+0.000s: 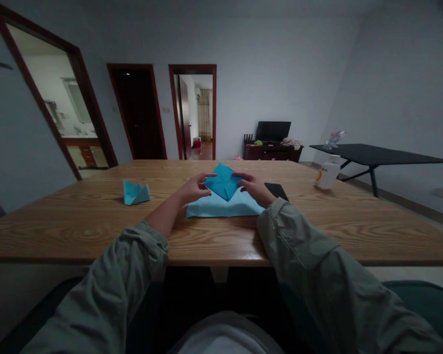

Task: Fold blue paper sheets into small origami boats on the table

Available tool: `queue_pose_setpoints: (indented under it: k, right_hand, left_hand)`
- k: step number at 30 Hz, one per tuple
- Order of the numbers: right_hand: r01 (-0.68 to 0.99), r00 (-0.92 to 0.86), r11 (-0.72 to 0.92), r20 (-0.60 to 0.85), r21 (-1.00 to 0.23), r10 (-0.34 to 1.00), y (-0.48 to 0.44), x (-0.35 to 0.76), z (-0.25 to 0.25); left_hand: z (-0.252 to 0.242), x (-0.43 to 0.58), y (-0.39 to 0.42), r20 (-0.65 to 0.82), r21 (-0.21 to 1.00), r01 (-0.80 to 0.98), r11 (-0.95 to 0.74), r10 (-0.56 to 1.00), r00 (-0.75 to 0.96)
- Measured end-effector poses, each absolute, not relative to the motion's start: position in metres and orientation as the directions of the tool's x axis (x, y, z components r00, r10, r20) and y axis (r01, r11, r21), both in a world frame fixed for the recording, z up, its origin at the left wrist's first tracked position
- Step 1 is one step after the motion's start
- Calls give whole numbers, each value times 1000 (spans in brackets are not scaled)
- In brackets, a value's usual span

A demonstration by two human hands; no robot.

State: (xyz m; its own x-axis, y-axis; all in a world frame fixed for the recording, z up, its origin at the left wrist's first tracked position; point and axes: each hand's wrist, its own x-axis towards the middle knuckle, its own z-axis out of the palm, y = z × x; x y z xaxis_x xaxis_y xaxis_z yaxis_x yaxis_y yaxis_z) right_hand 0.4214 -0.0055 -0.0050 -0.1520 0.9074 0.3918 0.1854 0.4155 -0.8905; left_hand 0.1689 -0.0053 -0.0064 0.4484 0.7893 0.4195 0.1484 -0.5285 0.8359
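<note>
A blue folded paper piece [223, 181] is held just above the wooden table [96, 221] between both hands. My left hand [194, 188] pinches its left edge with fingers closed. My right hand [253, 188] grips its right edge the same way. Under the piece lies a stack of light blue paper sheets [221, 208], flat on the table. A finished blue paper figure with pointed tips [136, 192] stands on the table to the left, apart from my hands.
A dark phone [276, 190] lies flat just right of my right hand. A white container [328, 173] stands farther right on the table. A black side table [376, 155], a television stand and three doorways lie beyond.
</note>
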Motion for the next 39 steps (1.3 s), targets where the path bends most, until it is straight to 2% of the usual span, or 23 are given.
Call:
queue_pose_setpoints:
  k: [3, 5, 14, 19, 26, 30, 39]
  right_hand:
    - [154, -152, 387, 365, -909, 919, -6, 421, -4]
    - [166, -164, 393, 367, -904, 915, -5, 422, -5]
    - [226, -219, 465, 421, -856, 880, 4, 427, -16]
    - [214, -236, 481, 433, -850, 870, -1, 425, -14]
    - [196, -221, 446, 404, -873, 888, -5, 425, -10]
    - [216, -262, 463, 405, -860, 876, -3, 424, -13]
    - [230, -201, 435, 395, -871, 896, -2, 423, -12]
  left_hand:
    - [-11, 168, -1, 391, 776, 319, -544, 812, 433]
    - [-13, 166, 3, 384, 772, 343, -535, 823, 419]
    - [-14, 162, 8, 387, 816, 284, -504, 841, 378]
    - [-11, 165, 4, 389, 838, 280, -469, 872, 297]
    - [-8, 167, 3, 404, 878, 172, -446, 885, 232]
    - [-8, 166, 3, 412, 878, 158, -453, 880, 235]
    - [-12, 168, 8, 414, 886, 151, -438, 895, 169]
